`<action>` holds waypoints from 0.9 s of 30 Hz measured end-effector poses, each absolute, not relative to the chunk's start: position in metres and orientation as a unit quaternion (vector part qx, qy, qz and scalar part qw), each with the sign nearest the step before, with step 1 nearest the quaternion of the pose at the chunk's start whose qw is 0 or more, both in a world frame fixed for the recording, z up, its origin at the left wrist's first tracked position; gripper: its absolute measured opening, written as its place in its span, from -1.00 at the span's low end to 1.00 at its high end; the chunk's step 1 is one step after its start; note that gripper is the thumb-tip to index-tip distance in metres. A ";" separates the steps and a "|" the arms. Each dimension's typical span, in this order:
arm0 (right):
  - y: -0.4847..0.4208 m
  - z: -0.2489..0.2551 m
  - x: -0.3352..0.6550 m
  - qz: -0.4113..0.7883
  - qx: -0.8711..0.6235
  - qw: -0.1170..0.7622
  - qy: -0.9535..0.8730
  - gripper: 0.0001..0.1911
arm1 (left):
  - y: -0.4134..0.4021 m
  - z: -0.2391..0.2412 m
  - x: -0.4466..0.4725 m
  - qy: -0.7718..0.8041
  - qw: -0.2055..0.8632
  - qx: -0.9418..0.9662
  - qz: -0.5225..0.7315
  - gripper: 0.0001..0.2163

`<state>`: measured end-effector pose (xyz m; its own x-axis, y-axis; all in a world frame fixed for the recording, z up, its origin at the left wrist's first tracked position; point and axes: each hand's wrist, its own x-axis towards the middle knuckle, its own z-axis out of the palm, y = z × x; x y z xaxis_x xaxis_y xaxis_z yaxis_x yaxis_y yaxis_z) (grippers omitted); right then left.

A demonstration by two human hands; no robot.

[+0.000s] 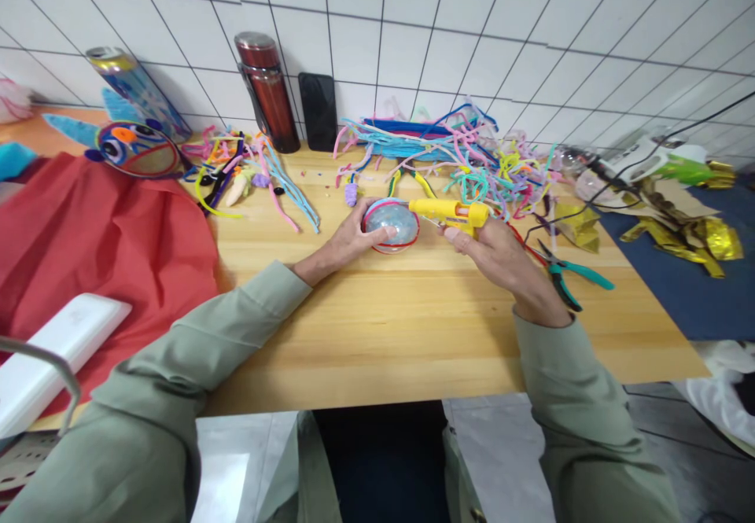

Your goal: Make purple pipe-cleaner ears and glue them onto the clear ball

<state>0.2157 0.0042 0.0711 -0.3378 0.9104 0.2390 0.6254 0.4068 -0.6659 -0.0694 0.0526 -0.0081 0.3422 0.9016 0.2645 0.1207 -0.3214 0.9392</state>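
The left hand is seen curled narrowly around a silvery-blue disc with a red rim. The thumb is laid across its face and the fingers are tucked behind its nine o'clock edge. The disc is held just above the wooden table, near the middle of the view. At three o'clock of the disc a yellow glue gun is gripped in the right hand, with the fingers closed round the handle. Its nozzle is pointed at the disc's rim, though whether contact is made cannot be told. Any marking on the glue gun is too small to be read. Pliers with teal handles are laid flat at four o'clock of the right hand, just beside the wrist. A tangled heap of pipe cleaners is spread at one o'clock of the disc. A red flask and a black phone are stood against the tiled wall at eleven o'clock. A printed can is leaned at ten o'clock, its label too blurred to be read. A red cloth is draped at nine o'clock, and crumpled gold foil is scattered at three o'clock, well apart from both hands.
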 end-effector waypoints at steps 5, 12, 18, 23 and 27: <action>0.004 0.070 0.214 0.220 -0.493 0.295 -0.788 -0.70 | 0.051 -0.008 -0.069 0.368 0.443 0.690 0.439 -0.29; 0.003 0.072 0.212 0.225 -0.493 0.289 -0.789 -0.68 | 0.050 -0.008 -0.069 0.363 0.440 0.692 0.442 -0.29; 0.003 0.072 0.211 0.228 -0.504 0.283 -0.783 -0.62 | 0.050 -0.007 -0.069 0.366 0.440 0.696 0.434 -0.29; 0.002 0.074 0.209 0.232 -0.507 0.282 -0.781 -0.62 | 0.050 -0.009 -0.070 0.369 0.426 0.708 0.427 -0.30; 0.003 0.074 0.208 0.242 -0.503 0.284 -0.780 -0.66 | 0.051 -0.011 -0.070 0.365 0.423 0.712 0.426 -0.30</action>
